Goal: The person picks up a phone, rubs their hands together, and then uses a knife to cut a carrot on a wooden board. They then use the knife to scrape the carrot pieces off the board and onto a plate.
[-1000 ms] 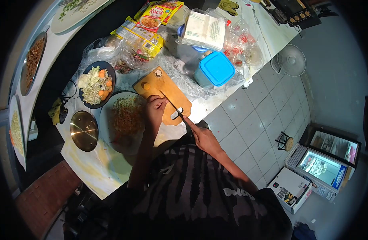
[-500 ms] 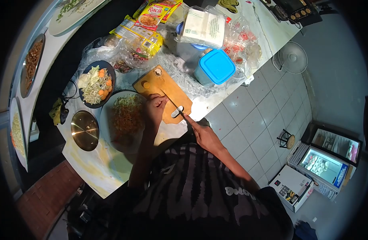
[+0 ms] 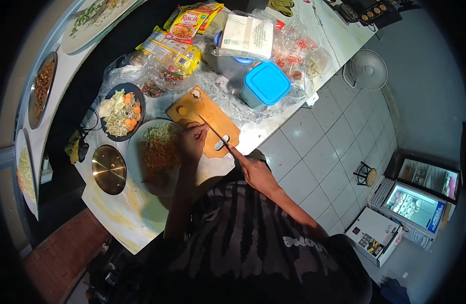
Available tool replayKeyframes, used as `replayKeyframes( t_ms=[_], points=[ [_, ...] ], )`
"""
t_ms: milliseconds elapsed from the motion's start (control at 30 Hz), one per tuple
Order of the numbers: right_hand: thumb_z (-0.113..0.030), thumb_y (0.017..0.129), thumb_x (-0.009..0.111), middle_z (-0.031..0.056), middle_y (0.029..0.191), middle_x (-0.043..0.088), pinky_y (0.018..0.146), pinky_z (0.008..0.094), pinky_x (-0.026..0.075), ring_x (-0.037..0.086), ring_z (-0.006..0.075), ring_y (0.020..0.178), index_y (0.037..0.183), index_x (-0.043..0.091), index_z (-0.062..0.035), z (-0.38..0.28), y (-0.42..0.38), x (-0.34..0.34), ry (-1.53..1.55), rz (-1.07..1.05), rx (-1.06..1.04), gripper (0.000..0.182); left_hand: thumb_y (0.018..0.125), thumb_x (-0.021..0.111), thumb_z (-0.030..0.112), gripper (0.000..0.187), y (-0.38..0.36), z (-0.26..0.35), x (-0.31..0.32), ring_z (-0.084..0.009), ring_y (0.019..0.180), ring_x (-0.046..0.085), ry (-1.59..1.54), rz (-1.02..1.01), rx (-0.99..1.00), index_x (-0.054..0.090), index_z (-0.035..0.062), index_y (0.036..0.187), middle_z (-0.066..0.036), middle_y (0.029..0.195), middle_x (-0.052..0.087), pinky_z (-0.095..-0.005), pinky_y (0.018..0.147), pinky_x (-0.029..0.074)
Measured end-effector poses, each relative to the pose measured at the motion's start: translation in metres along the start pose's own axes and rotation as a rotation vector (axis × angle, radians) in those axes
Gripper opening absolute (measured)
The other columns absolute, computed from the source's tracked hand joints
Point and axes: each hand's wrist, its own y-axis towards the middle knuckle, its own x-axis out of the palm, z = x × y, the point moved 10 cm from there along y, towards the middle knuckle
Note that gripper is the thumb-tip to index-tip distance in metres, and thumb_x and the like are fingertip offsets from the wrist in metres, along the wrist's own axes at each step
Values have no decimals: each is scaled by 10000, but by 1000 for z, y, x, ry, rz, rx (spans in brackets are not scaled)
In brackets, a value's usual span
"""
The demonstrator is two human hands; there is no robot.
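My right hand [image 3: 257, 173] is closed round the handle of a knife [image 3: 213, 128], its blade slanting across a wooden cutting board [image 3: 208, 105]. Beside the blade, my left hand [image 3: 193, 140] has its fingers pinched together over the board; whatever is between them is too small or hidden to name. A short round orange-yellow piece [image 3: 182, 110] lies on the board beyond the left hand. Left of the board, partly behind my left forearm, is a large plate [image 3: 135, 169] of shredded orange and pale green food [image 3: 159, 147].
A dark plate [image 3: 109, 95] of sprouts, cabbage and carrot and a shiny metal dish [image 3: 109, 169] stand at left. Yellow seasoning packets [image 3: 186, 25], a blue-lidded tub [image 3: 267, 83] and a wrapped paper stack [image 3: 245, 36] lie farther back. Tiled floor [image 3: 314, 147] is at right.
The view has shifted a little, so the counter items sit slightly farther left. Both hands keep nearly the same pose at the board, the knife still in my right hand.
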Motion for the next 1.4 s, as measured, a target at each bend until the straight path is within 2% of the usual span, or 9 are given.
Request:
replayKeyframes(
  t_ms=[67,167,500,567,900,1000,1100,1167,1400],
  points=[
    [-61,990,473,281,697,591,656,570,445,593,459,621,1600,225,-326,4,-2,2,34,-36,50,709,849,770,27,125,-1,4,-1,-157,736,641,-4,-20,-3,741,-29,958,-87,925,651,-264,665,516],
    [-71,995,476,285,701,587,653,568,436,591,460,620,1596,232,-338,3,-3,3,64,-36,41,702,865,752,-5,112,-1,4,-2,-115,722,631,13,-22,-19,725,-61,958,-79,943,656,-242,674,517],
    [-88,1005,476,287,711,589,665,558,438,598,459,635,1587,266,-337,5,-2,5,87,-54,74,666,855,748,-39,101,-1,-14,3,-99,729,631,-46,-33,-78,711,-77,941,-72,934,647,-230,674,524],
    [-84,1004,472,293,716,590,674,559,442,603,462,649,1585,268,-343,7,-1,7,88,-47,68,668,831,784,31,134,0,-11,0,-154,691,625,-55,-5,-54,727,-37,932,-95,876,670,-273,650,504],
    [-43,979,463,289,740,605,701,556,466,611,461,676,1594,254,-319,2,1,1,-3,-36,72,706,836,768,23,124,0,0,-2,-157,681,602,-22,8,-36,729,-36,937,-96,856,659,-277,639,489],
    [-34,976,465,282,734,600,693,538,466,616,450,678,1595,257,-310,-4,1,-2,102,25,-25,709,832,765,23,118,0,7,-4,-160,673,595,25,15,-22,732,-27,934,-97,844,654,-281,635,483],
    [-21,973,469,277,732,592,690,520,462,614,438,673,1595,264,-307,4,0,4,129,-24,31,714,832,763,26,110,0,10,-4,-163,674,594,48,8,-21,733,-20,927,-97,836,654,-283,634,479],
    [-57,981,488,266,691,606,681,553,472,617,451,657,1597,246,-303,2,-1,4,165,15,-47,706,829,766,27,105,-1,12,-6,-173,690,619,46,37,3,734,-17,919,-103,839,668,-288,650,493],
    [-74,994,488,265,678,595,673,551,465,615,449,653,1597,245,-301,1,4,2,154,2,-46,689,825,781,36,119,-2,-4,-4,-204,742,672,-18,39,-73,731,-31,910,-126,845,695,-294,687,518]
  ],
)
